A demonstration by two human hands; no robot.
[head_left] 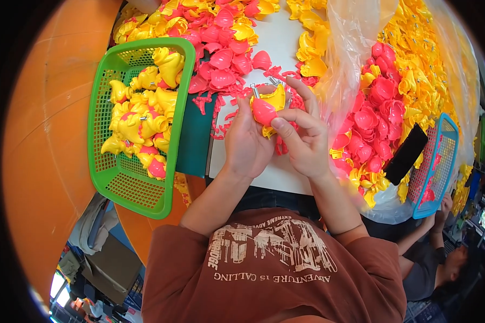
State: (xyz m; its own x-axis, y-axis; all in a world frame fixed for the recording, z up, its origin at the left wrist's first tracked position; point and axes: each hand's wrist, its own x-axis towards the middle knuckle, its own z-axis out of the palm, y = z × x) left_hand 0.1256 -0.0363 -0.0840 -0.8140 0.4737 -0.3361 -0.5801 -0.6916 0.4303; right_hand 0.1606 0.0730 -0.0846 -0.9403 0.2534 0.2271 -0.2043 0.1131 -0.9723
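Observation:
Over the white table, my two hands hold a small toy part between them. It is a yellow plastic shell [277, 98] with a glossy pink rounded piece [263, 111] set against it, and a thin metal pin [255, 91] sticks up beside the pink piece. My left hand [247, 141] cups the shell from the left, its fingers partly hidden behind it. From the right, my right hand [306, 141] grips the part's edge, thumb near the pink piece. Small pink plastic bits [221, 116] lie on the table beyond and beside my hands.
A green basket [186, 81] of yellow-and-pink toys [140, 121] stands left. Pink shells [221, 62] and yellow shells [313, 46] pile up ahead. At right are a clear plastic bag [347, 48], more shells, a black flat object [407, 154], a blue basket [419, 211] and another person's hand [445, 204].

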